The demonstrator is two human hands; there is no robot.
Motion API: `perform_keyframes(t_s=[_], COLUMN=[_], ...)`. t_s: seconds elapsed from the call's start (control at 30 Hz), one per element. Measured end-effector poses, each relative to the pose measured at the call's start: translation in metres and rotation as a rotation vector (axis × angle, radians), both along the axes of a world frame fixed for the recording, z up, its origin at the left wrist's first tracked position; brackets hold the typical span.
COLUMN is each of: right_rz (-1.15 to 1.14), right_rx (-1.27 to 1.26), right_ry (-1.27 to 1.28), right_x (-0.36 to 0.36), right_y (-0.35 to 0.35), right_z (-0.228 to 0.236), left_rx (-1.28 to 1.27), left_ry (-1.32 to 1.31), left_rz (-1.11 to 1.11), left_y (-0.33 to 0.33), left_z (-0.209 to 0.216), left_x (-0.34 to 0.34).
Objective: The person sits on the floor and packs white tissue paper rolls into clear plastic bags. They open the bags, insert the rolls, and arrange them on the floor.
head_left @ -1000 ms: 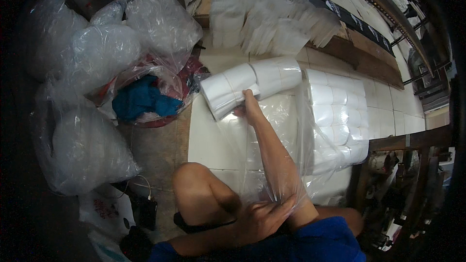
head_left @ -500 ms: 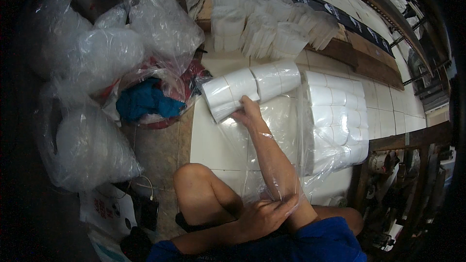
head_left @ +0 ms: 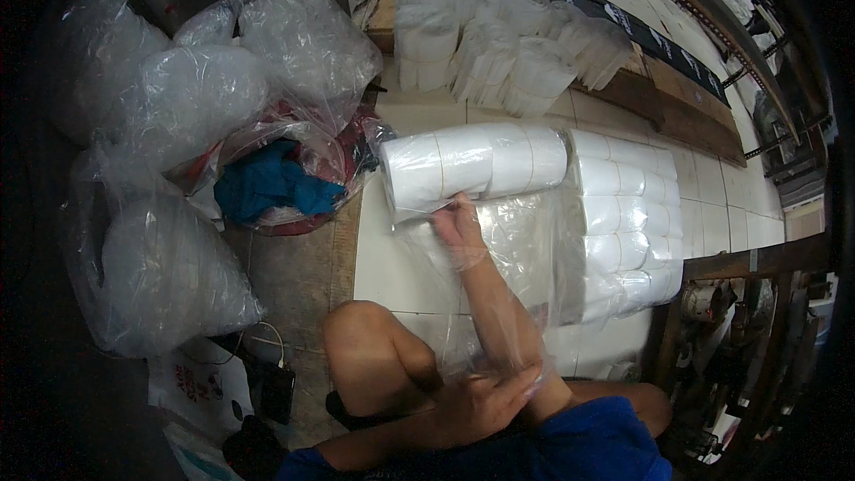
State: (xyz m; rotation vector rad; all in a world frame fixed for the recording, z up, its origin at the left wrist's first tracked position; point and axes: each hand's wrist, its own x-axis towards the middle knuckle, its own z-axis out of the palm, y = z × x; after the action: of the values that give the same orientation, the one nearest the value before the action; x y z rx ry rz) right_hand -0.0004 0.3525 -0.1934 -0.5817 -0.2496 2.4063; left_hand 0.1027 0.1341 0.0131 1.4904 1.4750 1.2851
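My right arm reaches through a large clear plastic bag (head_left: 521,249) lying on the white tiles. My right hand (head_left: 459,223) has its fingers curled against the lower edge of a white banded plastic roll (head_left: 436,165). A second white roll (head_left: 527,158) lies end to end with it, both under clear film. Beside them, rows of similar white rolls (head_left: 614,214) fill the right side of the bag. Close to my body, my left hand (head_left: 490,401) is closed on the bag's gathered edge, across my right forearm.
Banded bundles of translucent plastic (head_left: 485,40) stand along a wooden board (head_left: 695,129) at the back. Large stuffed clear bags (head_left: 169,249) crowd the left, near a teal cloth (head_left: 276,183). A wooden frame (head_left: 748,258) stands at right. A phone with a cable (head_left: 278,392) lies lower left.
The left-hand roll has shifted into line against the second roll. My right hand's thumb has come off its top, and the hand now sits lower, at its edge. My left hand keeps its hold.
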Motion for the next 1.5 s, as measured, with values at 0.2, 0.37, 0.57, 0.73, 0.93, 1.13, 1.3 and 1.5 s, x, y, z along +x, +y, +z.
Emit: perform_keyframes(t_s=[0.2,0.37,0.57,0.73,0.93,1.13,1.3,1.5], right_rz=[0.015,-0.005,-0.101,0.255,0.565,0.234,-0.008,0.031], right_rx=[-0.034,-0.099,-0.134,-0.101,0.307,0.405,0.245,0.195], right_ry=[0.043,0.093,-0.071,-0.425,-0.860,-0.729,-0.586,-0.210], right_x=[-0.016,-0.015,-0.019,-0.032,-0.031,0.035,0.082,0.050], right_y=[0.009,0.008,0.004,0.042,0.052,0.015,0.043,0.083], right_z=[-0.008,-0.026,-0.047,-0.005,0.035,0.045,0.029,0.012], left_rx=[0.026,0.022,0.001,0.027,0.113,0.070,-0.048,0.060], left_ry=[-0.123,-0.247,-0.244,-0.242,-0.211,-0.172,-0.159,-0.072], left_rz=[-0.004,0.046,0.079,0.051,0.117,0.137,0.064,0.073], left_y=[0.007,0.010,0.011,0.013,0.028,0.022,0.022,0.024], left_z=[0.023,0.027,0.033,0.039,0.049,0.054,0.066,0.061], left_x=[-0.005,-0.011,-0.018,-0.017,-0.033,-0.042,-0.037,-0.024])
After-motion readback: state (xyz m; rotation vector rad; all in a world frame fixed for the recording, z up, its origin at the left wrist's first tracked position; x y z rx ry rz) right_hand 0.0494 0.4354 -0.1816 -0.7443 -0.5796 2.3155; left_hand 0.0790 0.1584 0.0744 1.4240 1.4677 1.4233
